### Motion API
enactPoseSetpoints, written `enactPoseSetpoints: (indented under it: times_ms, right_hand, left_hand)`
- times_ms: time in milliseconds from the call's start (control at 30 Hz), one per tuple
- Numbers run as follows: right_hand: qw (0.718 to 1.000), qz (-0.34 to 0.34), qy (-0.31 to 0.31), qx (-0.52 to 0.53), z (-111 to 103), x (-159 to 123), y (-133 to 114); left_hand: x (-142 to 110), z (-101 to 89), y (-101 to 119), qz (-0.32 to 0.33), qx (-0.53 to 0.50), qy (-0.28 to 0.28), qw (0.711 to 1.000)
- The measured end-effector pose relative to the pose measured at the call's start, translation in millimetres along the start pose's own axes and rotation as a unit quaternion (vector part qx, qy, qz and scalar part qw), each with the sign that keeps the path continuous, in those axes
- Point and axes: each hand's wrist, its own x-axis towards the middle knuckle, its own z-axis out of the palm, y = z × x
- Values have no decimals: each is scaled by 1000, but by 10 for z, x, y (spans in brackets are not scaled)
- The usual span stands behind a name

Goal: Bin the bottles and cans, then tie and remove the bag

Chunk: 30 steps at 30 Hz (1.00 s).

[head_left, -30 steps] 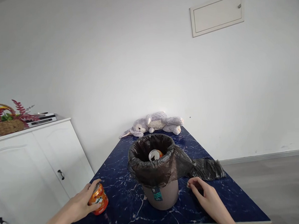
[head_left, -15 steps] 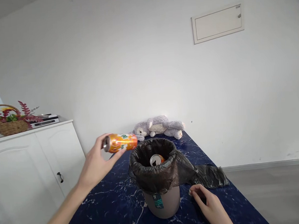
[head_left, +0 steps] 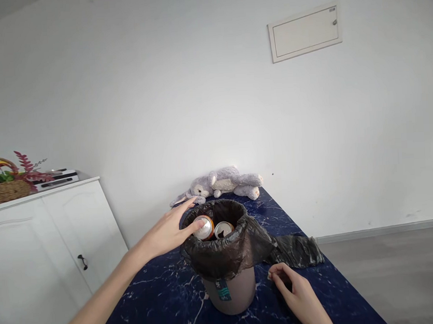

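Note:
My left hand (head_left: 171,233) is over the left rim of a grey trash bin (head_left: 235,292), fingers stretched apart. Its thumb touches the pale end of an orange soda can (head_left: 204,228) standing inside the bin. Beside that can is a second one with its opened top (head_left: 223,229) facing up. A black trash bag (head_left: 221,256) lines the bin and folds over its rim. Just right of the bin, my right hand (head_left: 293,287) rests near the blue tabletop with thumb and fingers curled together. A tiny pale bit shows at its fingertips, too small to name.
The bag's loose end (head_left: 299,250) trails across the dark blue marbled table (head_left: 165,290). A grey plush toy (head_left: 225,182) lies at the far end against the wall. To the left stands a white cabinet (head_left: 49,238) with a flower basket (head_left: 7,190) on top.
My left hand has moved right and down, bringing the orange can from beside the bin into it, and its fingers have come off the can's sides. My right hand keeps its pose.

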Motion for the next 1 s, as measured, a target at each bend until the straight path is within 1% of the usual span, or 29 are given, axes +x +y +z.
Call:
enactPoseSetpoints:
  times_ms: [100, 200, 267, 300, 333, 367, 433, 467, 533, 600, 633, 700, 733, 767, 800, 867, 900, 933, 1000]
  right_hand:
    - [1000, 2, -3, 3, 13, 5, 16]
    - [1000, 2, -5, -1, 17, -2, 45]
    - [1000, 5, -11, -2, 14, -5, 63]
    - [1000, 7, -15, 3, 12, 0, 64]
    - [1000, 9, -20, 13, 9, 11, 56]
    - [999, 13, -27, 31, 5, 27, 35]
    - [995, 27, -47, 85, -9, 80, -56]
    - [991, 38, -59, 117, -23, 114, -130]
    - [978, 70, -72, 183, -71, 196, -332]
    - [956, 108, -77, 261, -156, 300, -590]
    - [939, 126, -92, 308, -212, 363, -730]
    - [900, 158, -142, 380, -341, 517, -1018]
    - [890, 171, -148, 397, -408, 607, -1159]
    - [887, 183, -144, 398, -469, 704, -1295]
    - [890, 184, -149, 389, -520, 806, -1425]
    - [906, 157, -163, 359, -583, 1009, -1659]
    - [921, 145, -145, 332, -593, 1102, -1763]
    - [938, 130, -112, 301, -591, 1185, -1858]
    - [969, 98, -54, 221, -570, 1316, -2024]
  left_hand:
    - [-82, -37, -144, -21, -51, 52, 997]
    - [-163, 42, -414, -68, -120, 92, 986]
    - [-235, 183, -628, -121, -175, 88, 973]
    - [-275, 277, -732, -153, -208, 73, 964]
    - [-314, 381, -828, -185, -245, 45, 950]
    - [-350, 488, -915, -216, -289, 10, 933]
    - [-396, 687, -1049, -261, -385, -56, 884]
    - [-404, 767, -1093, -272, -431, -75, 857]
    - [-386, 872, -1136, -285, -505, -82, 810]
    - [-336, 897, -1121, -294, -558, -79, 772]
    - [-302, 884, -1096, -296, -583, -85, 752]
    - [-223, 821, -1020, -295, -627, -91, 715]
    - [-179, 779, -975, -293, -643, -85, 702]
    - [-133, 734, -928, -288, -653, -72, 697]
    - [-84, 687, -881, -278, -656, -53, 700]
    - [18, 599, -788, -248, -650, -11, 719]
    - [68, 558, -741, -234, -647, 1, 726]
    - [117, 519, -694, -221, -642, 13, 734]
    - [203, 435, -589, -188, -610, 62, 767]
